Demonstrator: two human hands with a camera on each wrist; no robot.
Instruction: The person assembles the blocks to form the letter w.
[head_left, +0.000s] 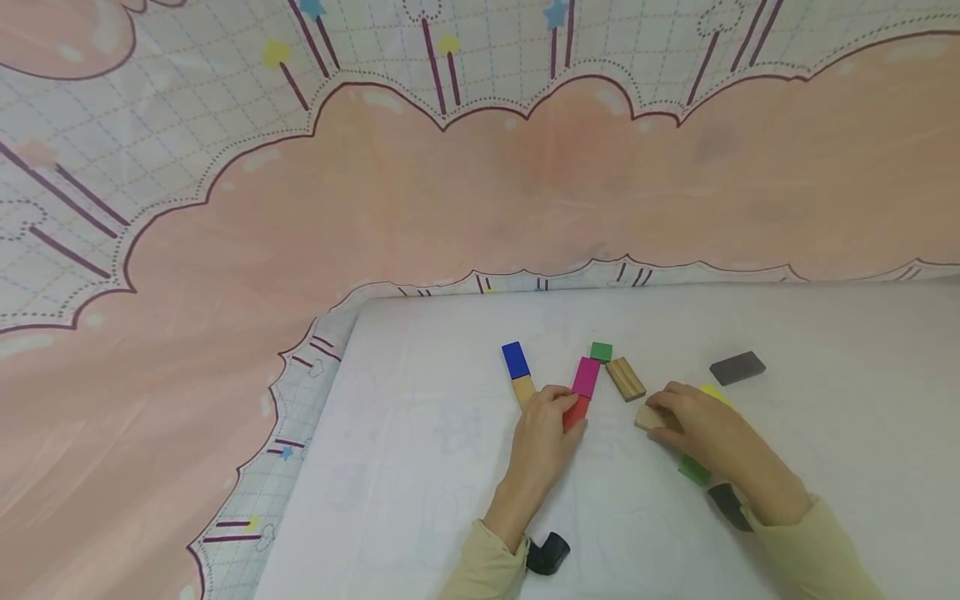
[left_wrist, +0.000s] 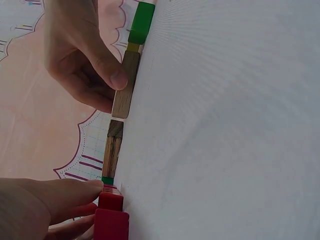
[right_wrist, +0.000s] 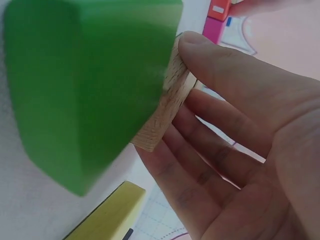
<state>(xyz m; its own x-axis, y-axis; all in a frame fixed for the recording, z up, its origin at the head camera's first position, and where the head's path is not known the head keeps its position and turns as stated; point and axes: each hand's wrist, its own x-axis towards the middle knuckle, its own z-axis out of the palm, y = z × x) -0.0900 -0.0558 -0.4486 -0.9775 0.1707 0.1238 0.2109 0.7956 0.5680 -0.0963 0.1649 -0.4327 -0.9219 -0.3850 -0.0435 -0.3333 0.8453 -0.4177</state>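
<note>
My left hand (head_left: 542, 433) rests by a red block (head_left: 576, 412), holding it between thumb and fingers. End to end with the red one lies a magenta block (head_left: 587, 377), and a small green block (head_left: 602, 351) sits at its far corner. With its thumb and fingers my right hand (head_left: 697, 425) pinches a pale wooden block (right_wrist: 165, 112). A striped brown wooden block (head_left: 626, 379) lies between the hands, close to the pale one. Another green block (right_wrist: 100, 90) looms large in the right wrist view. Partly behind the right hand is a yellow block (head_left: 720, 395).
Left of the left hand, a blue block (head_left: 516, 360) lies in line with a tan block (head_left: 524, 392). A dark grey block (head_left: 738, 367) lies at the far right. The white table (head_left: 405, 467) meets a patterned pink curtain (head_left: 525, 192) along its back and left.
</note>
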